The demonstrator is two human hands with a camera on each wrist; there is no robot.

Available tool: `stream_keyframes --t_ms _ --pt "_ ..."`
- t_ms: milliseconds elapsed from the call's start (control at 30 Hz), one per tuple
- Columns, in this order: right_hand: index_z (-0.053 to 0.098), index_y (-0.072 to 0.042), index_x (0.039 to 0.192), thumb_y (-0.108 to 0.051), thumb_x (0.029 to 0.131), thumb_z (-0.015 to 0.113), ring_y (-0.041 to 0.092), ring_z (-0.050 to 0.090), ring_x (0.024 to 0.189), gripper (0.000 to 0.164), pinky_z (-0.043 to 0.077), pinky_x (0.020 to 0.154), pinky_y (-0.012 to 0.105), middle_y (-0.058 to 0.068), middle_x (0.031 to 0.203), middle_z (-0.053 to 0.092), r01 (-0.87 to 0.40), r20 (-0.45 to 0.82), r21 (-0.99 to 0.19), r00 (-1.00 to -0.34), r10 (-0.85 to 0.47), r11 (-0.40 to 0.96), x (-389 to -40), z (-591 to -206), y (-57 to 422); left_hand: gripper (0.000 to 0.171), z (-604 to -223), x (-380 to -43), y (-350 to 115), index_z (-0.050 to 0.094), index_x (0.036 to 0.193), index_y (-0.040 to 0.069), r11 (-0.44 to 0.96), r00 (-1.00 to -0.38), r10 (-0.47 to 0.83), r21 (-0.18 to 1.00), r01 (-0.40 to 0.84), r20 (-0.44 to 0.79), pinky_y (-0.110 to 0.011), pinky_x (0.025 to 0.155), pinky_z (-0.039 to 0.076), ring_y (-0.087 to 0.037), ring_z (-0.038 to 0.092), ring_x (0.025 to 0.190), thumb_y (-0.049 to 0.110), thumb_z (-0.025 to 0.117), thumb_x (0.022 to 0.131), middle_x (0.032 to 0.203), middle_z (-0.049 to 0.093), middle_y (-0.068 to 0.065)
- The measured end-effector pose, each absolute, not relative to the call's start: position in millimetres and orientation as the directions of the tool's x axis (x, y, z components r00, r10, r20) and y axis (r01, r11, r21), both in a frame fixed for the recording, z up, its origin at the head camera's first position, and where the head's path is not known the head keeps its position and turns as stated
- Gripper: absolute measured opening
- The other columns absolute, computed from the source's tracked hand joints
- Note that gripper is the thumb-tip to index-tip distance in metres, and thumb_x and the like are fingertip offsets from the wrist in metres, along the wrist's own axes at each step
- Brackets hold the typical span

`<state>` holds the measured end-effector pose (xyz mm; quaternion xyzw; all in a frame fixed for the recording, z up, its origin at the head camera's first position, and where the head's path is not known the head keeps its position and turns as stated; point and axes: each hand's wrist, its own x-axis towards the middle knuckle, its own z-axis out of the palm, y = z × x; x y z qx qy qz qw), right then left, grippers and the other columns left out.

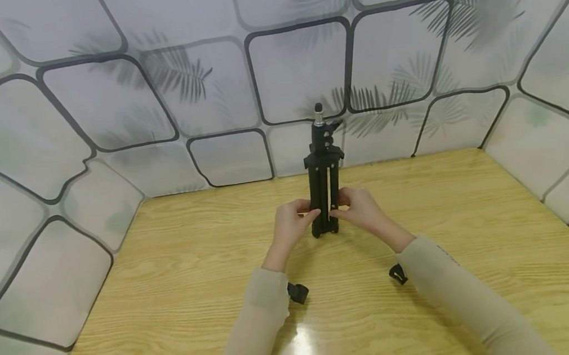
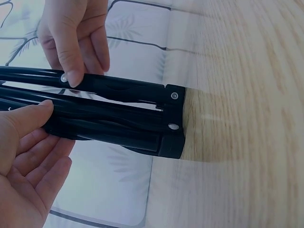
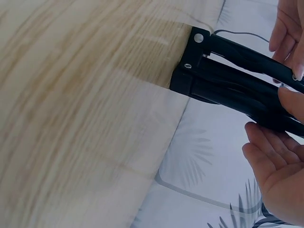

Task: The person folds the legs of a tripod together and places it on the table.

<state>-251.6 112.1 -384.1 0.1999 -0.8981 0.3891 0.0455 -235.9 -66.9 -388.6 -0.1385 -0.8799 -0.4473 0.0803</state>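
A black folded light stand [image 1: 321, 188] stands upright on the wooden table, its silver-and-black tip at the top and its legs folded together. From the left, my left hand [image 1: 290, 221] pinches the lower legs between thumb and fingers. On the opposite side my right hand [image 1: 364, 210] pinches them at about the same height. In the left wrist view the left hand's thumb [image 2: 35, 116] lies along one leg, with the fingers beneath it. The stand's riveted lower end [image 3: 190, 61] shows close to the tabletop in the right wrist view.
The wood-grain table [image 1: 182, 275] reaches back to a patterned wall covering [image 1: 228, 159] with dark outlines and leaf prints, close behind the stand. Small black pieces [image 1: 298, 293] show beside the left sleeve, and another black piece [image 1: 398, 274] beside the right sleeve.
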Motion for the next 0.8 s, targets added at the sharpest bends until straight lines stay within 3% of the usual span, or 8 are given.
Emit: stream_keyframes --t_ms 800 --pt "0.056 0.008 0.104 -0.005 0.076 0.069 0.027 0.062 0.079 0.034 0.05 0.069 0.037 0.018 0.09 0.063 -0.365 0.126 -0.682 -0.912 -0.39 0.634 -257 -397 110 0.023 -391 -237 -67 0.067 0.099 0.004 0.552 -0.941 0.171 0.763 0.336 0.291 -0.024 0.069 0.05 -0.015 0.061 0.083 0.02 0.065 0.082 0.089 0.066 -0.005"
